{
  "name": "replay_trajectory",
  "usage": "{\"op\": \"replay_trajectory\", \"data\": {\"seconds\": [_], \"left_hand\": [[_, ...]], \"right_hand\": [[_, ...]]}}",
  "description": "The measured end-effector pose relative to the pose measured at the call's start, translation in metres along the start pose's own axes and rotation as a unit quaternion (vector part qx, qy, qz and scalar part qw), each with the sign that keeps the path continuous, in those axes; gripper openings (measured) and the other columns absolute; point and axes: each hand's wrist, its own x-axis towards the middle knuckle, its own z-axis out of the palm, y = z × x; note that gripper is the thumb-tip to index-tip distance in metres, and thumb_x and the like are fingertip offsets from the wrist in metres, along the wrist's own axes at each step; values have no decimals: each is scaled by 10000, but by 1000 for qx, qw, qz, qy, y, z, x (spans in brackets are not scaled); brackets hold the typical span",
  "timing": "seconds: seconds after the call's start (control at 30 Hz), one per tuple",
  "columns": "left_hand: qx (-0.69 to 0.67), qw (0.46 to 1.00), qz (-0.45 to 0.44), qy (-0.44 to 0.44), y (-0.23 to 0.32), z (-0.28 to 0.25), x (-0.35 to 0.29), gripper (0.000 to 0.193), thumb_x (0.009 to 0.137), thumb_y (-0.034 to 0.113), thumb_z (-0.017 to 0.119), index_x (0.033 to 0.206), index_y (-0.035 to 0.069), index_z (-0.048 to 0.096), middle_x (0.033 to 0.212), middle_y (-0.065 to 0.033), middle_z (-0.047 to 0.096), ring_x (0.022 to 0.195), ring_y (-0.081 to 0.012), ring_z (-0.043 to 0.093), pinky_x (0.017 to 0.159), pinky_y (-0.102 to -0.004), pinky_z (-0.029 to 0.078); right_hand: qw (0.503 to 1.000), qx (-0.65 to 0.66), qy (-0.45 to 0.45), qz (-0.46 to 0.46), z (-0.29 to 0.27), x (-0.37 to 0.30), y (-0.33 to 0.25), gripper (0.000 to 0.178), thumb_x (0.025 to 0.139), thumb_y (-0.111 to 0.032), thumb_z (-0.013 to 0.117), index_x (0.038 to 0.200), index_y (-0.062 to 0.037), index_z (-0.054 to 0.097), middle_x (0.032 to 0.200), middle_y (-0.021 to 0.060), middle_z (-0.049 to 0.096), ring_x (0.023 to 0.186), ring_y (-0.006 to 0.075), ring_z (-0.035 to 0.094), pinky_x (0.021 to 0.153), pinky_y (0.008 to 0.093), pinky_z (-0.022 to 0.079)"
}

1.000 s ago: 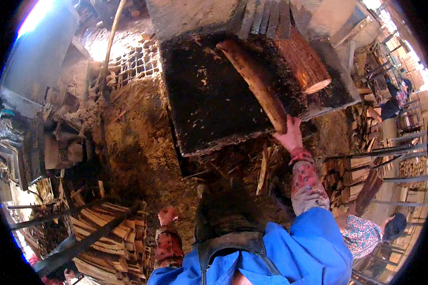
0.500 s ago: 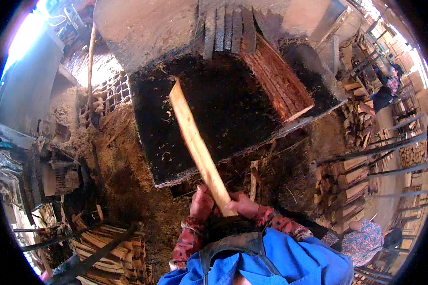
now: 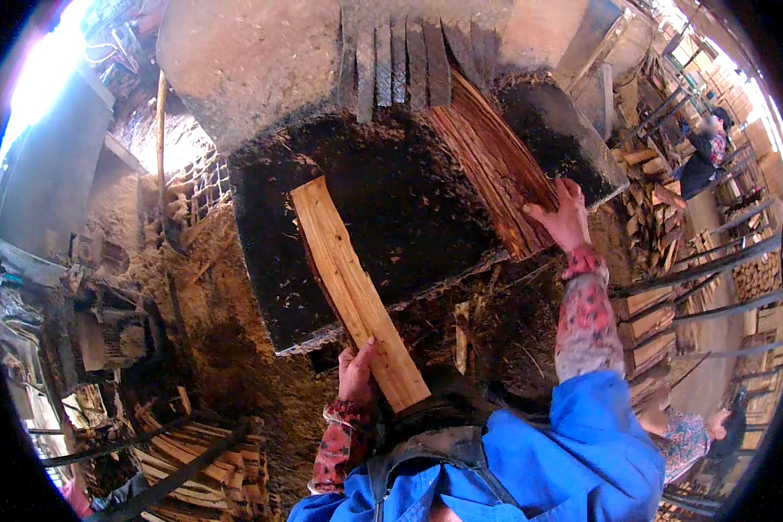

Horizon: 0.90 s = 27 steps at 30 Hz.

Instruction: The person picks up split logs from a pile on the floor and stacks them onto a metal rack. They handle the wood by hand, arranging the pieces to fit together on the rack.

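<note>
My left hand (image 3: 357, 372) is closed on a pale sawn board (image 3: 350, 277), near its lower left edge. That board slants up and away over the black-topped table (image 3: 270, 252), its near end close to my body. Bark shows along its left side. A reddish-brown slab with rough bark (image 3: 487, 161) lies at the table's right, its far end beneath a row of dark hanging strips (image 3: 400, 65). My right hand (image 3: 561, 216) rests on the slab's near right edge, thumb and fingers spread apart. Its palm side is hidden.
A dusty machine housing (image 3: 252, 65) rises behind the strips. Stacked split wood (image 3: 204, 470) stands at lower left behind a dark rail (image 3: 170, 474). More wood piles and rails (image 3: 696, 278) line the right side, where two other people are. Machinery (image 3: 109, 331) stands at left.
My right hand has left the pale board and reached right onto the bark slab. The board has turned to show a broader face. The left hand still holds it.
</note>
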Motion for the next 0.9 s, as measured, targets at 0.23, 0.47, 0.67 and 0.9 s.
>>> {"op": "replay_trajectory", "data": {"seconds": [0.23,0.47,0.67,0.9], "left_hand": [[39,999,23,6,-2,-28,6,194,903,192,661,974,12,653,899,-22,669,811,-119,624,715,-266,491],[38,999,11,23,3,-34,3,177,892,204,677,866,38,620,814,6,629,728,-86,583,641,-255,470],[95,994,53,6,19,-45,-6,209,881,218,685,848,27,608,786,-5,632,688,-81,583,596,-243,463],[121,991,57,0,36,-55,-19,210,901,224,660,875,17,638,785,-5,640,635,-95,580,552,-267,462]], "right_hand": [[981,23,-168,99,12,6,15,888,660,-619,715,1260,8,528,1252,243,473,1163,383,484,1007,422,403],[980,-126,-118,101,-5,-26,-27,846,690,-502,731,1321,-16,445,1252,275,484,1125,430,516,950,463,442],[995,50,-69,41,19,-98,-86,568,731,-353,759,1110,13,548,1020,229,647,968,392,615,852,440,487],[896,365,-230,107,16,-195,-192,421,763,-247,752,1059,1,584,965,135,652,903,242,613,827,362,478]]}}
